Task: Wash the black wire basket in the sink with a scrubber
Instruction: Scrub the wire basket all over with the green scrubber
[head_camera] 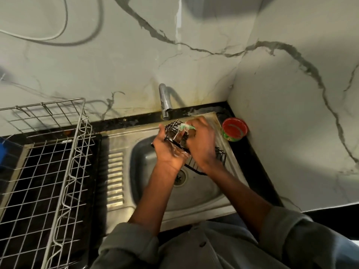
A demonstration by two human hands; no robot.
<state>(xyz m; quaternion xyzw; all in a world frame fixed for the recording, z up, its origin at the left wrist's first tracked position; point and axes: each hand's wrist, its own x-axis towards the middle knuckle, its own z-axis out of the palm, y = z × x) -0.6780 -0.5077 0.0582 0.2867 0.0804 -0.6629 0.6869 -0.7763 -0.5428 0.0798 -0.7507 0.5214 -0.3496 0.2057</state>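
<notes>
The black wire basket is held tilted over the steel sink, just below the tap. My left hand grips its left side from underneath. My right hand lies across the top of the basket and presses a green scrubber with white foam against the upper wires. Both hands hide most of the basket's middle; only its far corner and lower right end show.
A chrome tap stands at the back of the sink. A red soap tub sits in the counter's right corner. A large steel wire dish rack fills the counter at left. Marble walls close the back and right.
</notes>
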